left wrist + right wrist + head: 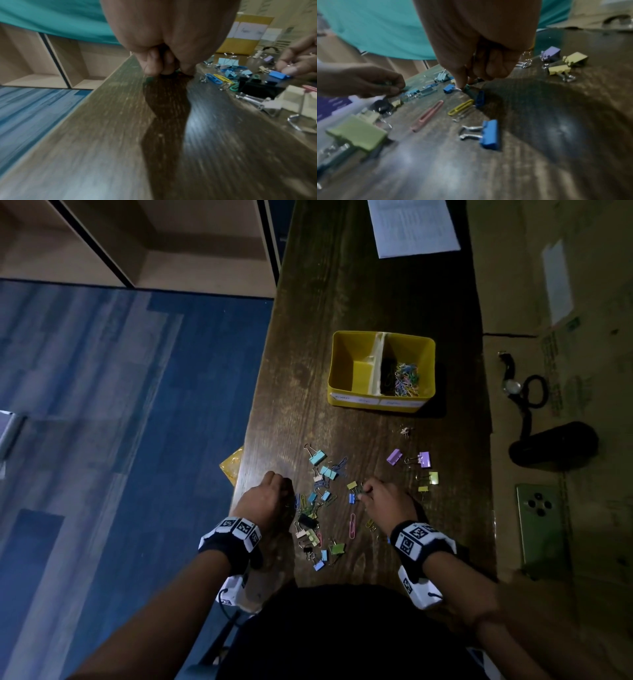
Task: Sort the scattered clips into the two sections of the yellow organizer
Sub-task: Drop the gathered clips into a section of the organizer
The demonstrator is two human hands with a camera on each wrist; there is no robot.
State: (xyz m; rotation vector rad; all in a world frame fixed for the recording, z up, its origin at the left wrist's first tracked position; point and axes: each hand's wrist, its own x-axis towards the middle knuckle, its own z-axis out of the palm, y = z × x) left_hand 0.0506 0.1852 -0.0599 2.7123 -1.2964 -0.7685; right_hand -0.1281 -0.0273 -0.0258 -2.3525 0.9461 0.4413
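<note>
Yellow organizer (346, 361) beyond my hands holds only paper clips (406, 380); left hand (265, 499) and right hand (385, 503) pinch green clips, most clips (320, 508) unsorted between them.

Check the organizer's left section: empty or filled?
Empty: the yellow organizer shows bare floor in its left section; the paper clips lie only right of the divider.

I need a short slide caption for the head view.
Both hands gather scattered clips before a yellow organizer.

Black wristbands (423, 542) with white square-patterned marker blocks; teal shirt (376, 27).
</note>
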